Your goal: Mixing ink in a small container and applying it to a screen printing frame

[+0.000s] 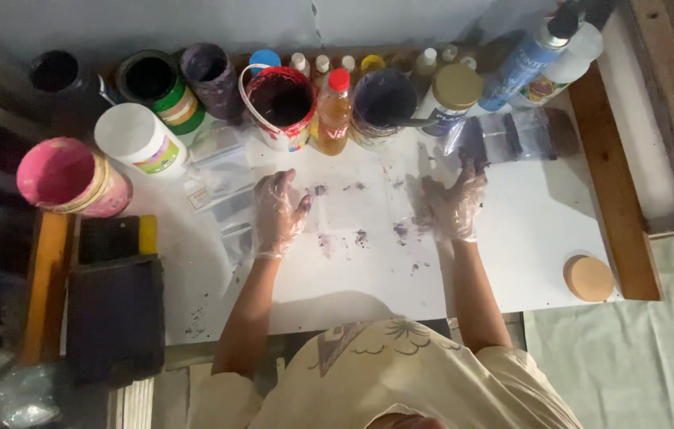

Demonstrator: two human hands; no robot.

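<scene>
Both gloved hands lie spread and flat, gripping nothing: left hand (277, 213) and right hand (452, 208) press a clear plastic sheet (357, 208) on the white counter (535, 230); even pressure should hold it without smearing the purple stains (361, 236)

I can't tell what lies under my hands on the worktop (527, 238); the spray bottle (523, 59) is cut off at the top edge — small bottles (323, 65) behind the pots are half hidden.

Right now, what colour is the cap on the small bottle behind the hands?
Red cap on the amber bottle; head view.
</scene>
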